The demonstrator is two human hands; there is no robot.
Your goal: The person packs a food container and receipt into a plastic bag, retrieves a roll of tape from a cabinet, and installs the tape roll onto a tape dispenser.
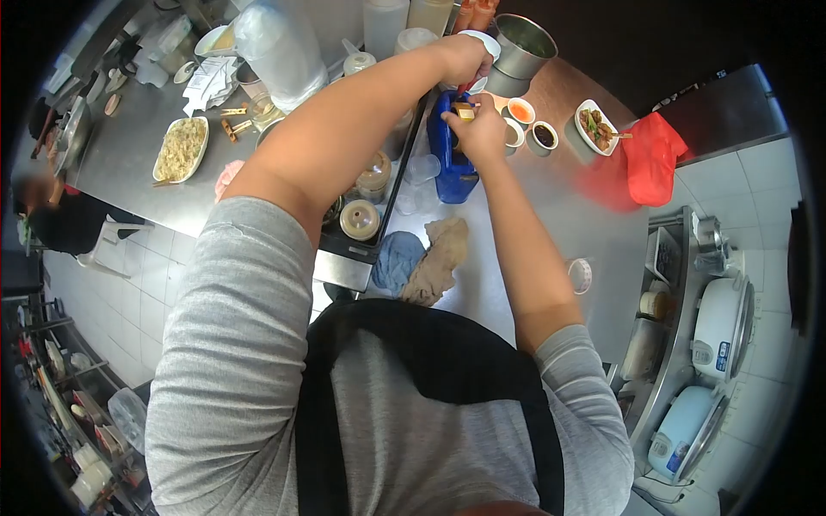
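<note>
My left hand (466, 60) reaches to the far end of the counter, its fingers closed beside a white bowl (483, 43). Something small and red shows just under those fingers, too little of it to name. Below, my right hand (482, 131) pinches a small yellow-and-brown block-like item (465, 111) over a blue plastic container (454, 168). Close to the right hand stand small white cups: one with orange sauce (520, 110), one with dark sauce (544, 135) and a pale one (514, 132).
A steel pot (527, 39) stands at the back. To the right are a plate of food (594, 127) and a red plastic bag (656, 159). Blue cloth (398, 261) and brown cloth (440, 258) lie nearer me. Fried rice (182, 148) sits left; a person sits beyond.
</note>
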